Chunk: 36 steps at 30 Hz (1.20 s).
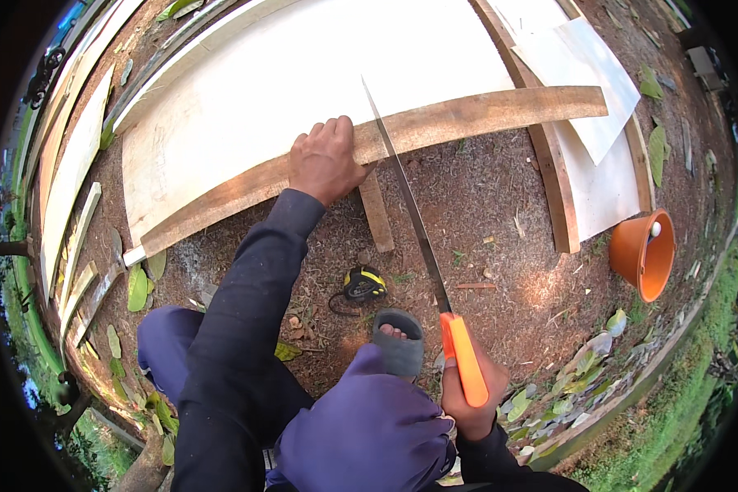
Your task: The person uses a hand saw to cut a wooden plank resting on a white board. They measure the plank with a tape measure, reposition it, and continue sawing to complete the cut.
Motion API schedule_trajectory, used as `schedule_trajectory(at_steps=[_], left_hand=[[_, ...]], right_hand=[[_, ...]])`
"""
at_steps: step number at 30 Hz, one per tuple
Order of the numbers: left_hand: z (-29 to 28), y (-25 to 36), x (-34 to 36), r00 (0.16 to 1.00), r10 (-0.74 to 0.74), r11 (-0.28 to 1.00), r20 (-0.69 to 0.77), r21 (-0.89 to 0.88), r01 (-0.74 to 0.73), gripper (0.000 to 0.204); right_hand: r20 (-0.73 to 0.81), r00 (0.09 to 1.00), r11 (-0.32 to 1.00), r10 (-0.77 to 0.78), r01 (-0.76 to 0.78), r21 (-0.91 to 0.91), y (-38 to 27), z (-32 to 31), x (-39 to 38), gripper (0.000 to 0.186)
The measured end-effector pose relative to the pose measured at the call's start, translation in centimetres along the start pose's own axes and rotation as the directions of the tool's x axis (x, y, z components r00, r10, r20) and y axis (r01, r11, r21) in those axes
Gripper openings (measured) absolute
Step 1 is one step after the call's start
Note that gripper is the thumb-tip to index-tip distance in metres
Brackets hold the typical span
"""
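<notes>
A long wooden plank (484, 109) lies across a white-topped panel (303, 74), its right end over a wooden beam. My left hand (324, 160) is closed round the plank, just left of the saw. In my right hand (490, 385), low in the view, is the orange handle of a handsaw (418, 221). The saw's long blade slants up and left across the plank, its tip over the panel. How deep the teeth sit in the wood, I cannot tell. A short wooden piece (375, 215) shows below the plank beside my left hand.
On the ground near my sandalled foot (398, 340) rests a black and yellow tape measure (364, 284). An orange bucket (623, 250) leans at right, near a wooden beam (556, 189) and a loose white sheet (586, 82). Several wooden strips (74, 180) lie at left among leaves.
</notes>
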<state>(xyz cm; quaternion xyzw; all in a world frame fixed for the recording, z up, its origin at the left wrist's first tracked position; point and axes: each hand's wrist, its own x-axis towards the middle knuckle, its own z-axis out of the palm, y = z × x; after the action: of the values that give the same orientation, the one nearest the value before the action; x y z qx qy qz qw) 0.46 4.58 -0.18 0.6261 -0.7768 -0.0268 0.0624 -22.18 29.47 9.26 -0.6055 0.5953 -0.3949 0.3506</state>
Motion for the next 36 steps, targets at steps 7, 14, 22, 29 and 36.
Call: schedule_trajectory(at_steps=[7, 14, 22, 29, 36], left_hand=[[0.6, 0.3, -0.1, 0.999, 0.022, 1.000, -0.027, -0.021, -0.022, 0.052], [0.0, 0.0, -0.2, 1.000, -0.005, 0.999, 0.004, -0.033, 0.005, 0.051], [0.2, -0.4, 0.2, 1.000, -0.015, 0.999, 0.002, -0.035, 0.015, 0.055], [0.3, 1.2, 0.9, 0.999, 0.033, 0.999, -0.031, -0.035, -0.034, 0.056], [-0.3, -0.4, 1.2, 0.998, -0.040, 0.999, 0.045, -0.025, 0.042, 0.055]], right_hand=[[-0.041, 0.999, 0.998, 0.019, -0.017, 0.061, 1.4, 5.3, 9.4, 0.061], [-0.037, 0.998, 0.998, -0.053, 0.052, -0.027, 0.7, 3.0, 3.5, 0.059], [0.033, 0.999, 0.997, 0.018, -0.016, -0.072, 2.2, 2.3, 1.3, 0.063], [-0.119, 0.990, 0.995, -0.075, 0.082, 0.060, 4.4, 6.2, 10.0, 0.062], [-0.014, 0.988, 0.985, -0.152, 0.150, -0.090, 5.3, 3.2, 0.7, 0.062]])
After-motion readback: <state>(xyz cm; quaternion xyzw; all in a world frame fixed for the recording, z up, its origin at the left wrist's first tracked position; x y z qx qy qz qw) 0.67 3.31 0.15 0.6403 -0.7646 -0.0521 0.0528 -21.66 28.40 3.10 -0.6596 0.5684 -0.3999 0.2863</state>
